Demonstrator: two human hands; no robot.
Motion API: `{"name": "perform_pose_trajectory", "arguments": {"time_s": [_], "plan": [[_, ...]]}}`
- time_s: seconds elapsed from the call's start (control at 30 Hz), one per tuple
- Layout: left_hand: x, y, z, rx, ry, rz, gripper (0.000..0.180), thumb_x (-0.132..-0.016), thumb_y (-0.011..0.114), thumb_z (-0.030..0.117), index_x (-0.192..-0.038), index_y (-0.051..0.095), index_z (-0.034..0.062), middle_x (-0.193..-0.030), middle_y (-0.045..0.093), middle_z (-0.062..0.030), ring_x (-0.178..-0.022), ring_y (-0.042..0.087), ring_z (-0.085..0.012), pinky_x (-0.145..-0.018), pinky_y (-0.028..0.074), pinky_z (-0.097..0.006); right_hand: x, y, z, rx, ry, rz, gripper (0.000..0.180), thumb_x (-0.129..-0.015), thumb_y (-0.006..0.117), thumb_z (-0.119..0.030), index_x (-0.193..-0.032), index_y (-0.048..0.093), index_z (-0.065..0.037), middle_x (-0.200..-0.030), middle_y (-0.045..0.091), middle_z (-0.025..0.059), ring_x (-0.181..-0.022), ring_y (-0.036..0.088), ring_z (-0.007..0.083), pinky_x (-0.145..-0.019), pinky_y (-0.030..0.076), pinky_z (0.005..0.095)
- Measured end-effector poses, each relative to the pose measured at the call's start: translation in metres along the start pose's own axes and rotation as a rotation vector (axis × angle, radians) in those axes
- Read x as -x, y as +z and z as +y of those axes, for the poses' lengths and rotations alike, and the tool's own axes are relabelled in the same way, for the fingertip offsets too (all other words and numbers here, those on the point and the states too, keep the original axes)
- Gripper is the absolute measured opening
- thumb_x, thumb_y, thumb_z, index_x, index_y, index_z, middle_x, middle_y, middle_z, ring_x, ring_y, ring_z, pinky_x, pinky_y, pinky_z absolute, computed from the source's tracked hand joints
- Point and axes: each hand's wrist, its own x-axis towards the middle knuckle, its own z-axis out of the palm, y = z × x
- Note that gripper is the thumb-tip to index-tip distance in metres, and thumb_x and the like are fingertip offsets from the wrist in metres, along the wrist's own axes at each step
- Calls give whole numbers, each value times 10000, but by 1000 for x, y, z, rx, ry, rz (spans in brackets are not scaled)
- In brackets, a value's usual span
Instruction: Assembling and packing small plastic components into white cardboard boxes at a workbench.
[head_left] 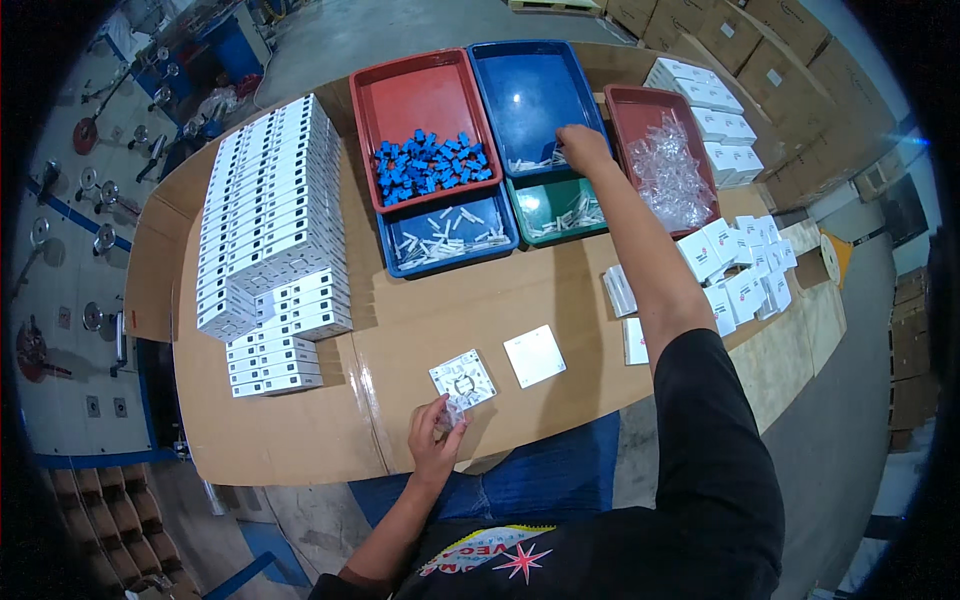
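My left hand [432, 448], near the table's front edge, pinches a small clear plastic piece [453, 414]. Just beyond its fingertips lies a white square housing [463, 378], its inner side with a round opening facing up. To the right of that rests a flat white square plate [535, 356]. My right arm stretches far forward, and my right hand [584, 148] is over the far blue tray [530, 85], at a few small white sticks [535, 163] by its near edge. Its fingers are curled together; what they hold is too small to make out.
A red tray [410, 95] holds blue clips [430, 163]. Nearer, a blue tray [400, 262] and a green tray [535, 200] hold white sticks. Clear plastic parts [668, 165] fill another red tray. White boxed units [265, 195] stack left; white boxes [742, 270] pile right.
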Motion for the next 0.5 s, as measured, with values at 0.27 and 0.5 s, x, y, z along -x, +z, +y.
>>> {"name": "perform_pose_trajectory", "arguments": {"time_s": [0.27,0.5], "plan": [[-1,-2,-1,-13,8,-10,517,-780,864,43,-1262,678,22,-1030,664,-114,-888,625,-234,-804,529,-337,2,1,-1,16,-54,2,190,-862,614,-41,-1026,705,-66,-1054,712,191,-993,706,404,-846,577,514],[1,0,1,-15,27,30,460,-775,855,53,-1201,684,13,-1030,672,-127,-906,646,-255,-797,532,-353,12,-9,-2,-215,86,139,190,-846,681,-119,-1031,667,-75,-1023,701,167,-993,695,396,-860,558,519]]}}
